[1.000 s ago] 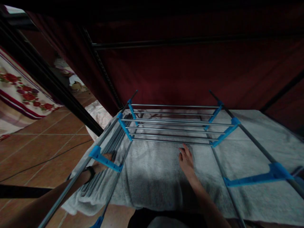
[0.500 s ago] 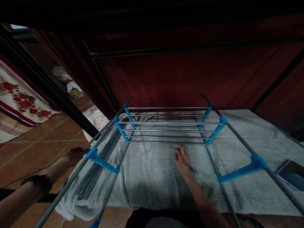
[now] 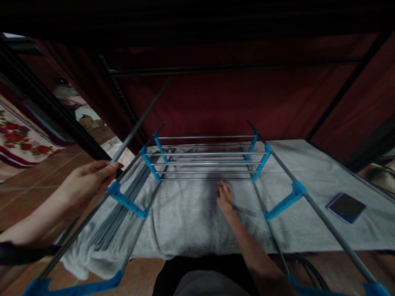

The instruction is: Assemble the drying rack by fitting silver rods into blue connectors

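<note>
Dark red fabric [image 3: 216, 100] hangs behind a grey blanket [image 3: 182, 218], over which a blue-jointed rack [image 3: 203, 154] stands. At the rack's left side, the left hand [image 3: 92, 179] is clamped on a slanting grey rod [image 3: 138, 122] that looks light, stiff and perhaps slippery; a hold near its middle should balance it best. The right hand [image 3: 224, 198], fingers loosely parted, is just beside the nearest rail [image 3: 191, 179]; whether they touch, I cannot tell.

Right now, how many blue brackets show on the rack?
8: four left brackets, four right brackets, each row running from far to near; the nearest two are cut off, others may be hidden.
</note>
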A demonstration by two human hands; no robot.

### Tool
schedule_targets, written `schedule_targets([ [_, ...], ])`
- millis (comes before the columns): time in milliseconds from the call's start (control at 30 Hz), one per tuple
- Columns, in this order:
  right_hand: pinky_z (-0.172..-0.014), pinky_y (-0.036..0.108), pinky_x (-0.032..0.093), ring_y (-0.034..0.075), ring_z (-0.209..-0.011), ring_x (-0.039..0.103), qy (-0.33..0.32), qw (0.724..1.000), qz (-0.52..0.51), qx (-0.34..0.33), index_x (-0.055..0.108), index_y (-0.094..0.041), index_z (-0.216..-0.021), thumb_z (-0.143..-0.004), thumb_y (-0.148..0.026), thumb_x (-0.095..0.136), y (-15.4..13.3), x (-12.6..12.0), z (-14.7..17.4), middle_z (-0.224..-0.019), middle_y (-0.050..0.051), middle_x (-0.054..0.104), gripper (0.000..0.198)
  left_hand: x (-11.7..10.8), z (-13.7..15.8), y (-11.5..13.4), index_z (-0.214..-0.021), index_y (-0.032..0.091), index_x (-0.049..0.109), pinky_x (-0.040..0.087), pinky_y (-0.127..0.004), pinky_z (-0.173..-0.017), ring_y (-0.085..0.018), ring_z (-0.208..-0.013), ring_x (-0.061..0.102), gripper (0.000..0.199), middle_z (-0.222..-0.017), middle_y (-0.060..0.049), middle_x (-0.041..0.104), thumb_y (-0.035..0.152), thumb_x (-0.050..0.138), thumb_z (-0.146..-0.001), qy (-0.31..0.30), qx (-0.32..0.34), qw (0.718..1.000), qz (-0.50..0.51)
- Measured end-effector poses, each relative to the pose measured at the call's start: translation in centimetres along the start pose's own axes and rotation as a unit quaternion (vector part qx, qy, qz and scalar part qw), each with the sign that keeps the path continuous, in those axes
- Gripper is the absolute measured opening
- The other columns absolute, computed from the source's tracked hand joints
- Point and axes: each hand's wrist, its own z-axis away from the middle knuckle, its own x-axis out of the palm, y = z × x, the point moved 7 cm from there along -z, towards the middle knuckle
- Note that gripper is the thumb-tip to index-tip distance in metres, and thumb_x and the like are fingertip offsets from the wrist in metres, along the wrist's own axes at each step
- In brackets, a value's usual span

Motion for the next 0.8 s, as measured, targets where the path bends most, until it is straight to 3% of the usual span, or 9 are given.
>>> schedule_targets([
  [100, -0.108, 0.048, 0.049, 0.026, -0.129, 0.061, -0.014, 0.999, -0.028, 0.012, 0.068, -0.022, -0.113, -0.087, -0.008, 0.047, 0.0, -0.1, -0.4, -0.141, 0.015, 0.064, 0.036, 4.4, 0.3, 0.8, -0.093, 0.015, 0.065, 0.021, -0.017, -0.040, -0.004, -0.042, 0.031, 0.064, -0.053, 0.008, 0.044, 0.077, 0.071, -0.077, -0.124, -0.084, 0.977, 0.149],
  [167, -0.108, 0.050, 0.049, 0.028, -0.127, 0.062, -0.023, 0.998, -0.045, 0.029, 0.068, -0.020, -0.110, -0.087, -0.009, 0.048, 0.1, -0.2, -0.6, -0.139, 0.016, 0.064, 0.032, 7.2, 0.8, 2.6, -0.098, 0.014, 0.065, 0.013, -0.019, -0.039, -0.004, -0.041, 0.026, 0.058, -0.051, 0.009, 0.041, 0.069, 0.073, -0.080, -0.134, -0.073, 0.968, 0.200],
  [267, -0.110, 0.049, 0.047, 0.030, -0.126, 0.061, -0.036, 0.993, -0.079, 0.076, 0.068, -0.019, -0.105, -0.087, -0.012, 0.051, 0.6, 0.0, -0.9, -0.137, 0.016, 0.064, 0.026, 11.5, 2.5, 5.2, -0.096, 0.016, 0.065, 0.019, -0.021, -0.041, -0.006, -0.044, 0.031, 0.049, -0.054, 0.007, 0.045, 0.062, 0.071, -0.083, -0.138, -0.019, 0.960, 0.241],
  [367, -0.109, 0.047, 0.047, 0.029, -0.126, 0.060, -0.036, 0.988, -0.103, 0.111, 0.069, -0.020, -0.103, -0.087, -0.014, 0.053, 1.1, 0.1, -1.0, -0.133, 0.013, 0.066, 0.023, 15.8, 5.6, 5.3, -0.087, 0.019, 0.063, 0.028, -0.023, -0.045, -0.008, -0.048, 0.038, 0.043, -0.059, 0.005, 0.050, 0.061, 0.069, -0.083, -0.161, 0.004, 0.954, 0.254],
  [467, -0.106, 0.045, 0.050, 0.027, -0.123, 0.062, -0.023, 0.981, -0.131, 0.141, 0.068, -0.022, -0.101, -0.088, -0.018, 0.051, 1.8, -0.1, -1.2, -0.126, 0.010, 0.068, 0.022, 18.4, 9.0, 3.2, -0.083, 0.020, 0.066, 0.037, -0.025, -0.052, -0.011, -0.056, 0.046, 0.042, -0.062, 0.004, 0.053, 0.062, 0.065, -0.083, -0.133, 0.035, 0.964, 0.228],
  [567, -0.099, 0.044, 0.055, 0.027, -0.111, 0.067, -0.012, 0.971, -0.164, 0.176, 0.068, -0.024, -0.098, -0.089, -0.024, 0.051, 2.9, -0.4, -1.5, -0.112, 0.009, 0.071, 0.019, 19.7, 11.9, -0.9, -0.083, 0.021, 0.071, 0.046, -0.027, -0.062, -0.016, -0.066, 0.057, 0.043, -0.069, 0.000, 0.064, 0.063, 0.062, -0.085, -0.117, 0.045, 0.978, 0.164],
  [700, -0.086, 0.046, 0.060, 0.029, -0.093, 0.072, 0.000, 0.952, -0.213, 0.218, 0.068, -0.024, -0.094, -0.090, -0.039, 0.055, 4.2, -1.3, -1.7, -0.094, 0.010, 0.073, 0.020, 19.9, 14.4, -7.6, -0.090, 0.021, 0.075, 0.053, -0.029, -0.067, -0.020, -0.073, 0.068, 0.048, -0.081, -0.003, 0.075, 0.067, 0.063, -0.084, -0.116, 0.027, 0.988, 0.096],
  [800, -0.079, 0.046, 0.063, 0.030, -0.084, 0.074, 0.007, 0.935, -0.262, 0.238, 0.068, -0.024, -0.096, -0.089, -0.051, 0.059, 4.4, -2.4, -0.9, -0.088, 0.011, 0.074, 0.029, 19.5, 15.6, -11.3, -0.096, 0.022, 0.076, 0.056, -0.030, -0.066, -0.021, -0.072, 0.072, 0.048, -0.089, -0.004, 0.079, 0.067, 0.061, -0.086, -0.115, 0.045, 0.992, 0.032],
])
